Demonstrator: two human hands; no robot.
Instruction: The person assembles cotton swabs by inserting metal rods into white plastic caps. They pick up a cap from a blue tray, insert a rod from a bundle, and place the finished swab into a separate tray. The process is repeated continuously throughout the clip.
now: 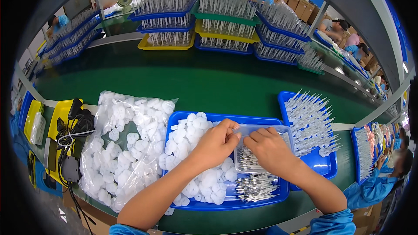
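My left hand (pixel 215 143) and my right hand (pixel 267 148) meet over a blue tray (pixel 226 203) in front of me. The tray's left half holds many flat white plastic pieces (pixel 185 141); thin metal pins (pixel 257 187) lie at its lower right. A small clear plastic box (pixel 284 130) of more pins sits on the tray under my right hand. My left fingertips pinch something small near the box's rim; what it is cannot be made out. My right fingers curl over the box, and whether they hold anything is hidden.
A clear bag of white pieces (pixel 124 148) lies to the left. Next to it, a yellow tray (pixel 61 113) carries black cables. A blue tray of assembled pin parts (pixel 311 124) sits right. Stacked trays (pixel 226 19) stand beyond the green belt (pixel 209 82). Other workers sit around.
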